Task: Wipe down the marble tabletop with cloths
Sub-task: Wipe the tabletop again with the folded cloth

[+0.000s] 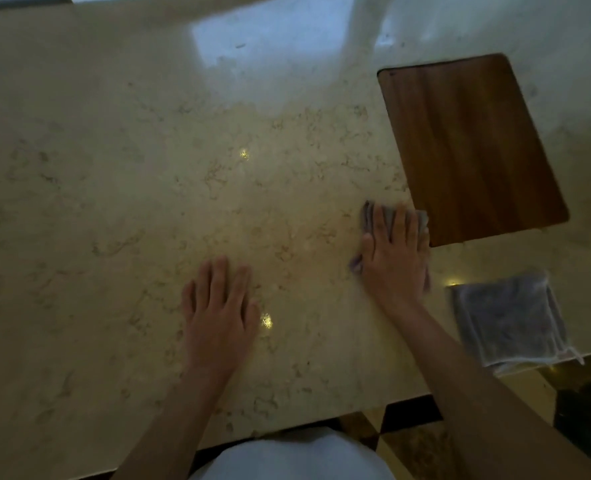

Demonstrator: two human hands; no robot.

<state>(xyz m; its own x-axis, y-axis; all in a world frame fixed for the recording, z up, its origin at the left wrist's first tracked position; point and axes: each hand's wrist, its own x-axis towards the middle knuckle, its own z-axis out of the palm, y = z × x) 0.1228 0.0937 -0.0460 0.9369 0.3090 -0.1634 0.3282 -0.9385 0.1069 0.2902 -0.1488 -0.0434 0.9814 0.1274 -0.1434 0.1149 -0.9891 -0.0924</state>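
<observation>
The beige marble tabletop (121,174) fills most of the view. My right hand (392,258) lies flat on a grey cloth (373,216), pressing it onto the marble just left of a wooden board. The cloth shows around my fingers and under my palm. My left hand (218,306) rests flat on the bare marble with fingers slightly spread and nothing in it. A second grey cloth (508,317), folded square, lies at the table's near right edge, apart from both hands.
A dark wooden board (470,147) lies on the marble at the right, its near corner beside my right hand. The table's front edge (321,422) runs diagonally across the bottom, with checkered floor (411,441) below. Window light reflects at the far side.
</observation>
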